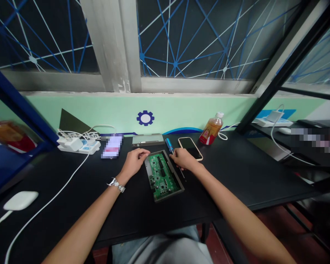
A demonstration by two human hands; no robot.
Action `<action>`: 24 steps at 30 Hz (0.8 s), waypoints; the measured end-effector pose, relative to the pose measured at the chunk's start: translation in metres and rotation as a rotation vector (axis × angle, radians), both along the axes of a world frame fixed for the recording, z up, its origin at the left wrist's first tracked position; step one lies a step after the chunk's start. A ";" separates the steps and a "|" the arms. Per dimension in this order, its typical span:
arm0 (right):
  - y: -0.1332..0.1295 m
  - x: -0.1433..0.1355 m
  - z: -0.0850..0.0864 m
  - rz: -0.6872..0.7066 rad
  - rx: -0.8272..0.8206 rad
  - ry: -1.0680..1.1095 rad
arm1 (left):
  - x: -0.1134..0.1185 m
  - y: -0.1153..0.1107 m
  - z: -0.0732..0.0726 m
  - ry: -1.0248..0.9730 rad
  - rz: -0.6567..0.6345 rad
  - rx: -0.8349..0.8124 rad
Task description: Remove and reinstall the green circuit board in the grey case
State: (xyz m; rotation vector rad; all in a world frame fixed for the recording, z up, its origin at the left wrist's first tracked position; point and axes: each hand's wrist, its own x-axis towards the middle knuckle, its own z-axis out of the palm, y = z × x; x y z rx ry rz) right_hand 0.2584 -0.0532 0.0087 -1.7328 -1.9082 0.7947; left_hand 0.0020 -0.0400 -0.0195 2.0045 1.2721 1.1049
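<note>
A green circuit board (161,174) sits in a shallow metal case (169,194) between my hands on the black table. At the case's far left corner is my left hand (134,161), thumb and fingers pinched together; whatever they may hold is too small to make out. Just right of the case, my right hand (183,158) is closed around the shaft of a screwdriver (168,143). The blue handle points away from me, and the thin shaft emerges below the fingers toward the near right.
Behind the case lies a flat metal cover (147,139). A phone (191,147) rests beyond my right hand, near a drink bottle (211,128). Another phone (112,146), a power strip (85,146) with cables and a white charger (20,200) occupy the left side.
</note>
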 end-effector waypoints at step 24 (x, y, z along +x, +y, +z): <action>-0.051 -0.059 0.008 0.243 0.521 -0.715 | 0.006 0.011 -0.008 -0.137 0.091 -0.104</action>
